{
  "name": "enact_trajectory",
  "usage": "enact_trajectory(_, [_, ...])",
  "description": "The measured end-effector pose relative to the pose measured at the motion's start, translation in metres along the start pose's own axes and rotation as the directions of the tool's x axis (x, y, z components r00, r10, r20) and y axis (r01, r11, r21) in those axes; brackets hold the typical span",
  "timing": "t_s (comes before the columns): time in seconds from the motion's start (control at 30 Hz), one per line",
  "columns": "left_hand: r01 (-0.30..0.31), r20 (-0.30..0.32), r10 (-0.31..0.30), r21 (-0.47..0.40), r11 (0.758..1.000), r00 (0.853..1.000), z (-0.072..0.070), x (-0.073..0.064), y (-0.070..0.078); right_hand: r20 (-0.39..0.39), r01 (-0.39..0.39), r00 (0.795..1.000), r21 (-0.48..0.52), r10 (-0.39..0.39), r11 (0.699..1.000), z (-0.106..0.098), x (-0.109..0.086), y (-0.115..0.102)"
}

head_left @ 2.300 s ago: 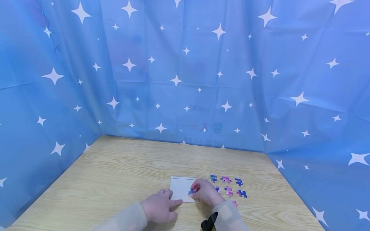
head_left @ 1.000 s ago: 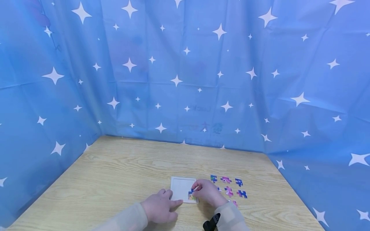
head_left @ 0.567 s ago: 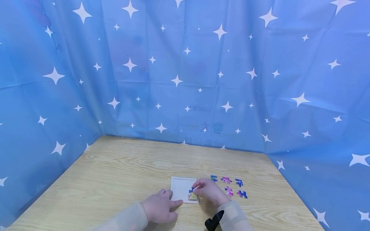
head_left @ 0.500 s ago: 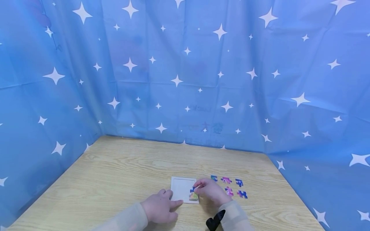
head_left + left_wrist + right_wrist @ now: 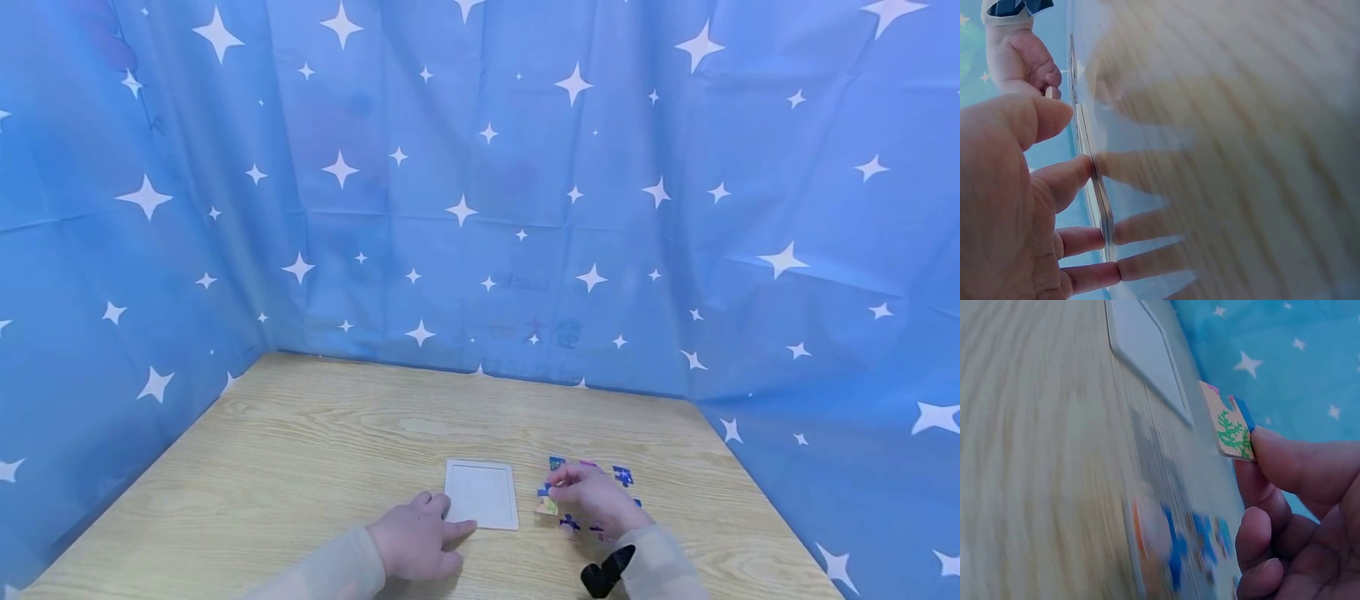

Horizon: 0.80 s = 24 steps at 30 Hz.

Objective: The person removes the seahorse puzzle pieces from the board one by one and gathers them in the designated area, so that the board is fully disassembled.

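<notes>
My right hand (image 5: 600, 498) pinches a jigsaw piece (image 5: 1230, 425) between thumb and fingers. Cream with a green plant on it, the piece turns blue and pink along its knobbed edges. In the right wrist view it is raised off the table, beyond the right side of the white puzzle frame (image 5: 482, 493). That shallow square frame lies flat with its bare inside showing. My left hand (image 5: 420, 537) rests at the frame's near left corner, index finger stretched along the near rim. In the left wrist view its fingertips (image 5: 1088, 164) touch the frame's edge.
Several loose jigsaw pieces lie right of the frame, among them a dark blue one (image 5: 622, 475), a blue-green one (image 5: 557, 463) and one near the front (image 5: 570, 523). My right hand partly covers some. A blue starred curtain (image 5: 480, 250) borders the wooden table (image 5: 337, 442).
My right hand has carried the jigsaw piece from the frame's near right corner out to the right, near the loose pieces. My left hand stays at the frame.
</notes>
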<state>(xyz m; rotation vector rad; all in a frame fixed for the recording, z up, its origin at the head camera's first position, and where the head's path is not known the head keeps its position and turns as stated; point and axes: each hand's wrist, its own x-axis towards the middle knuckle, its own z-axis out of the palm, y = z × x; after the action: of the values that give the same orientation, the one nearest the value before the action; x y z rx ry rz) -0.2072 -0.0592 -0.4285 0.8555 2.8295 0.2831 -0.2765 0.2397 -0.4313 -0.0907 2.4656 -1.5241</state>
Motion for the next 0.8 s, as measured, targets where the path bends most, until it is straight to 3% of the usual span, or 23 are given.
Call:
enact_trajectory(0.23, [-0.005,-0.004,0.005,0.009,1.0,1.0,0.002,0.002,-0.001,0.027,0.016,0.999,0.034,-0.017,0.999,-0.034,-0.005,0.014])
enact_trajectory(0.5, [0.0,-0.003,0.0,0.012,1.0,1.0,0.003,0.002,-0.002,-0.002,-0.066,0.998,-0.089,0.066,0.994,-0.07,-0.013,0.028])
enact_trajectory(0.8, [-0.001,-0.002,0.001,0.02,1.0,1.0,-0.001,0.001,0.001,0.068,-0.086,0.993,-0.122,0.094,0.989,-0.099,-0.023,0.049])
